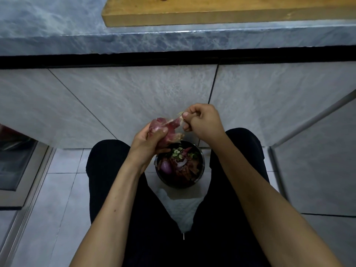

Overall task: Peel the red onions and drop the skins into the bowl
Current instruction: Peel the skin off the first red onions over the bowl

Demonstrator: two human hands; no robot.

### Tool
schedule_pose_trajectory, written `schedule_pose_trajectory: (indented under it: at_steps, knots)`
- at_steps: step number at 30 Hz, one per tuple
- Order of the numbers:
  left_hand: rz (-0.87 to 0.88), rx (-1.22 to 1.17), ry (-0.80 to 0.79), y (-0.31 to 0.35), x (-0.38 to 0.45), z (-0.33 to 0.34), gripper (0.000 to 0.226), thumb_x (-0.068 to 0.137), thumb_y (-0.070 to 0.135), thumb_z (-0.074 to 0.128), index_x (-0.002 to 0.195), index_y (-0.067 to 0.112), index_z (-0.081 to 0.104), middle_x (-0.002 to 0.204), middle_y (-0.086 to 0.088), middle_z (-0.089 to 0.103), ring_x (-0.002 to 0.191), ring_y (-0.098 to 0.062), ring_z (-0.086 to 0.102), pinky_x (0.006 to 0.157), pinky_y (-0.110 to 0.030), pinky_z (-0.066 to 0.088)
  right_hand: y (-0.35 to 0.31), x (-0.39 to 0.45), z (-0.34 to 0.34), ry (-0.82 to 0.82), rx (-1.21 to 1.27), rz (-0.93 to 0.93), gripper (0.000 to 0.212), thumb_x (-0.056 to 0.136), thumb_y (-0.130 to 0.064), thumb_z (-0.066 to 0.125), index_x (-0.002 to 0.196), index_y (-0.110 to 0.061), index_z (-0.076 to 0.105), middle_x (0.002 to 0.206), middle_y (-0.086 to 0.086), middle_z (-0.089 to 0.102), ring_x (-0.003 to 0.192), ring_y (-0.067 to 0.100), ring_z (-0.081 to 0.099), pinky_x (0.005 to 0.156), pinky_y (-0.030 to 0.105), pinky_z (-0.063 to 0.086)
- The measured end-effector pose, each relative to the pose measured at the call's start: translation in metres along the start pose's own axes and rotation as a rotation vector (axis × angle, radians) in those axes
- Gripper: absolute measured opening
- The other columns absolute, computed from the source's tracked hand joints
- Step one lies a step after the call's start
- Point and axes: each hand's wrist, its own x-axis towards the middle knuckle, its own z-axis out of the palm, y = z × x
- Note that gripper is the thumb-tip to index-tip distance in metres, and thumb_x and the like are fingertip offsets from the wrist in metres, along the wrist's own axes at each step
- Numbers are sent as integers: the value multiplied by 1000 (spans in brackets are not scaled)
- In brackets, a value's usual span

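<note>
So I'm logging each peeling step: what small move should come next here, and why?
Probably the right hand keeps pulling the skin until it tears free, then drops it into the bowl below. The strip is still attached to the onion gripped by the left hand.

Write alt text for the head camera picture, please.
A seated person's left hand grips a red onion while the right hand pinches and pulls a strip of skin, above a dark bowl of peelings on the floor.
</note>
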Motion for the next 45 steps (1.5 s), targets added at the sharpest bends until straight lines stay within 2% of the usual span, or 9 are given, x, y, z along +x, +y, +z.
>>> schedule_pose_trajectory:
  at_steps: [5, 10, 15, 19, 21, 26, 33, 40, 45]
  knots:
    - [-24, 42, -6, -2, 0, -1, 19, 96, 14, 64, 113, 21, 67, 95, -7, 77, 85, -27, 74, 63, -34, 60, 12, 12, -8, 43, 4, 53, 21, 93, -4, 59, 77, 8, 57, 66, 16, 58, 51, 16, 61, 64, 43, 61]
    - [-93, -92, -10, 2, -2, -2, 38, 82, 27, 59, 118, 17, 65, 97, -14, 74, 77, -26, 72, 53, -30, 55, 28, 16, -9, 56, -30, 95, 22, 94, -6, 59, 73, 0, 54, 62, 11, 59, 49, 15, 60, 64, 44, 61]
    - [-140, -267, 84, 7, -2, -11, 26, 98, 23, 44, 112, 26, 66, 106, -15, 68, 79, -34, 68, 48, -24, 51, 54, 24, -15, 96, -156, 112, 31, 90, -8, 64, 64, -6, 48, 61, 11, 50, 53, 18, 62, 63, 48, 60]
    - [-178, -283, 115, 6, 1, -11, 26, 98, 21, 44, 114, 25, 65, 104, -13, 67, 84, -35, 66, 49, -25, 53, 64, 19, -13, -82, -381, 74, 39, 86, -8, 69, 57, -9, 43, 59, 9, 43, 56, 18, 50, 52, 24, 47]
    - [-204, -250, 127, 2, 3, -9, 26, 98, 23, 46, 115, 26, 66, 101, -11, 70, 89, -35, 65, 51, -26, 54, 70, 19, -7, -146, -451, 38, 46, 85, -8, 70, 50, -12, 40, 53, 2, 38, 50, 15, 42, 51, 21, 38]
    - [-250, -188, 87, -2, 5, -4, 23, 98, 24, 47, 112, 28, 64, 83, -3, 77, 81, -30, 68, 62, -30, 54, 81, 23, 5, -238, -585, 31, 33, 86, -17, 70, 59, -4, 58, 57, 7, 52, 52, 17, 46, 54, 26, 37]
    - [-246, -190, 60, -9, 6, -4, 26, 99, 21, 47, 117, 29, 65, 85, -1, 78, 74, -25, 70, 84, -41, 51, 84, 22, 12, -300, -695, 7, 25, 92, -20, 64, 82, 2, 73, 79, 14, 70, 69, 24, 64, 68, 37, 57]
    - [-247, -183, 54, -9, 3, -5, 24, 99, 21, 48, 117, 27, 63, 84, -2, 77, 75, -24, 70, 74, -35, 54, 84, 21, 12, -326, -698, -40, 29, 94, -12, 57, 84, 12, 67, 85, 22, 70, 73, 30, 63, 67, 36, 53]
    - [-243, -176, 42, -9, 2, -7, 25, 99, 19, 48, 118, 28, 62, 85, -3, 77, 75, -23, 70, 71, -33, 55, 86, 21, 13, -322, -735, -58, 18, 93, -12, 58, 87, 0, 70, 91, 15, 69, 84, 28, 63, 75, 35, 53]
